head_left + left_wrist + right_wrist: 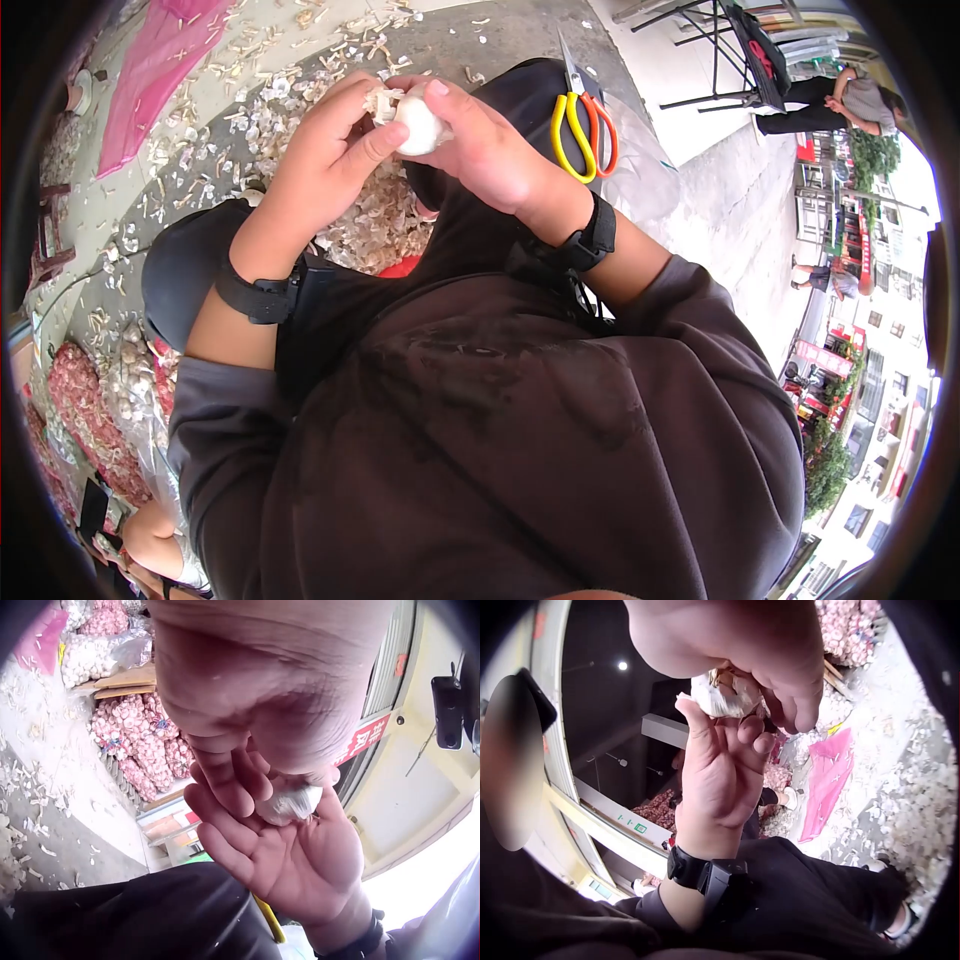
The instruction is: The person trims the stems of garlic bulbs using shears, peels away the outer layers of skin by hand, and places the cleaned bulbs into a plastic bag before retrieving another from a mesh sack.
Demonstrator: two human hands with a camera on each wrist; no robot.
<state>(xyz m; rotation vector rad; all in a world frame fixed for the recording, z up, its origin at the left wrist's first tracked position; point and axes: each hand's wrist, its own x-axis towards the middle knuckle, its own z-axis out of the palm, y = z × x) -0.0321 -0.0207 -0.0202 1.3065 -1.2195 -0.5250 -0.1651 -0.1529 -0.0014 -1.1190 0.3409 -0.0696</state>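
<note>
Shirt (470, 430) fills the lower frame; upper centre, left hand (330, 140) and right hand (488, 150) hold one garlic (424, 128); slacken either grip, I'd say, and it drops.

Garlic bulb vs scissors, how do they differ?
Pose: the garlic bulb is held between left hand and right hand; the scissors are in neither.
Shape: garlic bulb rounded, scissors long and pointed.
Colour: garlic bulb whitish, scissors yellow- and orange-handled.
Shared: both show in the head view.

Free room lies above the garlic (420, 128); scissors (574, 95) (pointing away) obstruct rightward.
</note>
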